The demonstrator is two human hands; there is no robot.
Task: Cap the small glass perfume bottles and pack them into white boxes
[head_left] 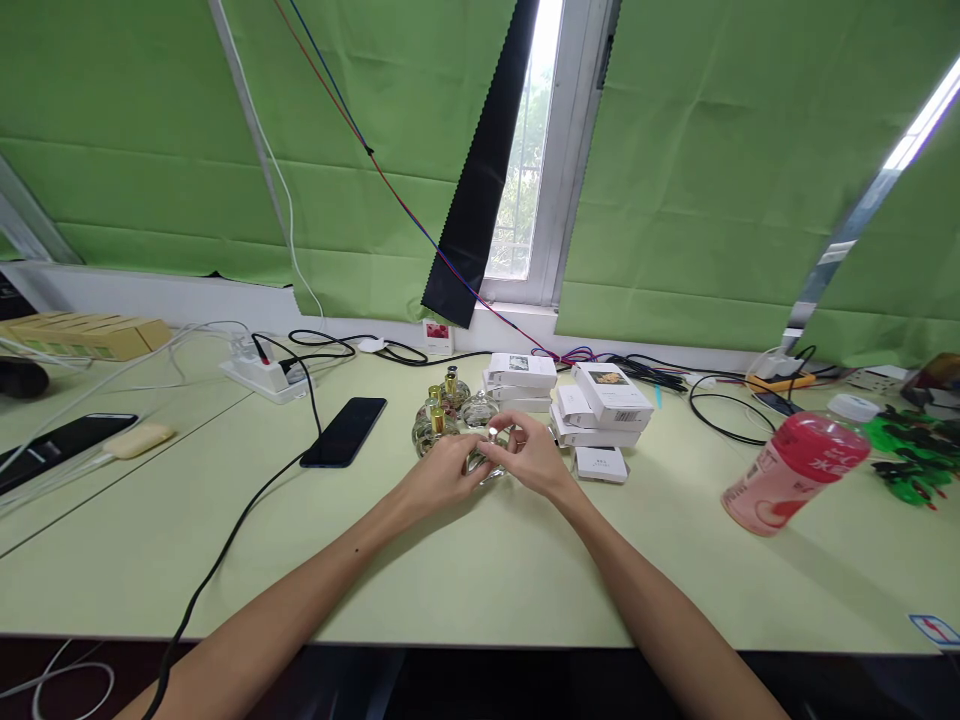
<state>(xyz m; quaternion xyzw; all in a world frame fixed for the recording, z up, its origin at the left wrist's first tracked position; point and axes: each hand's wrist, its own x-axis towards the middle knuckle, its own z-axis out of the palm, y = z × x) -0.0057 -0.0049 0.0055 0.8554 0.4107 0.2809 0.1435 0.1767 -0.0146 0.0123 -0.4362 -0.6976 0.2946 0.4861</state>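
Both my hands meet at the middle of the pale green table [480, 570]. My left hand [442, 472] and my right hand [529, 450] close together around a small clear glass perfume bottle [486, 455] with a silvery top. Just behind it stand several more round glass perfume bottles [442, 410] with gold caps. My fingers hide most of the held bottle.
White boxes [592, 405] are stacked right of the bottles. A black phone [343, 431] lies to the left, with a power strip [262, 375] and cables behind. A pink cup [791, 470] leans at the right. Another phone [60, 445] lies far left.
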